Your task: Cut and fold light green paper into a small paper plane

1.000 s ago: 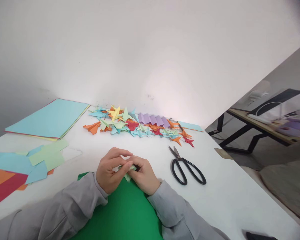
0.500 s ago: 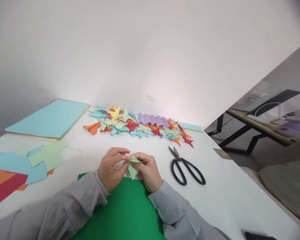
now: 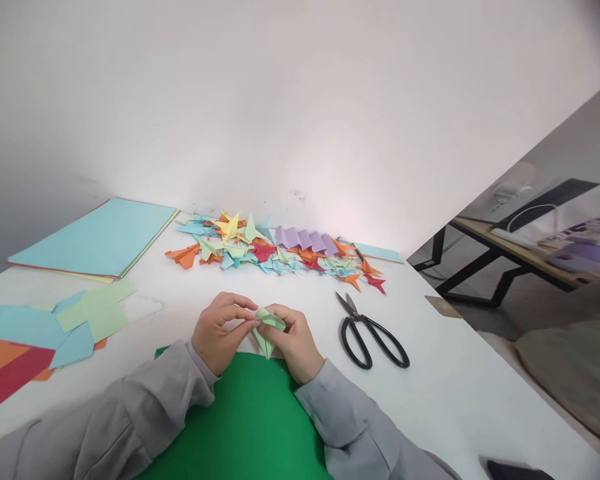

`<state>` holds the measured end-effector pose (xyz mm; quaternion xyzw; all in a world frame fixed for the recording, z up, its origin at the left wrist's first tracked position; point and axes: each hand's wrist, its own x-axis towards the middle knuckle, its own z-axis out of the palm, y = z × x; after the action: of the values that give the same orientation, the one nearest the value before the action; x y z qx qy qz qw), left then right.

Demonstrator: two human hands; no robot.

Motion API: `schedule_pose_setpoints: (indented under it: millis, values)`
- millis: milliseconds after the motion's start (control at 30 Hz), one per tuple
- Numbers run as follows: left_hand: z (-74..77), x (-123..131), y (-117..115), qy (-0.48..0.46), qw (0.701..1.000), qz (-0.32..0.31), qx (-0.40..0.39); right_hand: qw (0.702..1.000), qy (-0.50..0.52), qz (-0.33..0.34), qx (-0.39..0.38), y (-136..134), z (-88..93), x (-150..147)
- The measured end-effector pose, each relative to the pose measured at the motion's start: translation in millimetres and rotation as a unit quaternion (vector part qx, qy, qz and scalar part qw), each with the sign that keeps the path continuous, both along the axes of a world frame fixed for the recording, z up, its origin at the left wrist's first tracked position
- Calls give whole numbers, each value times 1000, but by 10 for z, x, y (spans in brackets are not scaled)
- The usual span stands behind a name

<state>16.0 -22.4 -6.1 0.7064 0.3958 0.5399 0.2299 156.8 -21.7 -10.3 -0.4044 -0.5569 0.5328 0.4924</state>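
Observation:
A small piece of folded light green paper (image 3: 265, 345) is held between both hands, just above the far edge of a green sheet (image 3: 250, 413). My left hand (image 3: 223, 331) pinches its left upper part between thumb and forefinger. On the other side my right hand (image 3: 295, 340) grips the paper's right part, thumb in front and fingers behind. One pointed end hangs down toward me. The fingers cover part of the folds.
Black-handled scissors (image 3: 363, 330) lie partly open on the right. Folded paper shapes (image 3: 263, 251) pile along the wall. Loose paper pieces (image 3: 25, 327) lie at left, below a stack of coloured sheets (image 3: 100, 233). A dark object (image 3: 515, 471) sits at the lower right edge.
My left thumb and forefinger have come together on the green paper's upper left part. The paper has turned slightly, its upper flap now tilted. My right hand keeps its grip.

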Motion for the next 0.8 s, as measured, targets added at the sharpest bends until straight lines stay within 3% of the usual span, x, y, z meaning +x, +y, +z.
schedule_pose_setpoints:
  millis: [200, 633, 800]
  values:
    - [24, 7, -17, 15, 1000, 6, 0, 999, -37, 25, 3, -18, 17, -18]
    - [55, 21, -107, 29, 984, -34, 173, 992, -87, 57, 67, -18, 36, -37]
    - [86, 18, -149, 41, 981, -42, 185, 992, -85, 70, 66, -24, 40, -41]
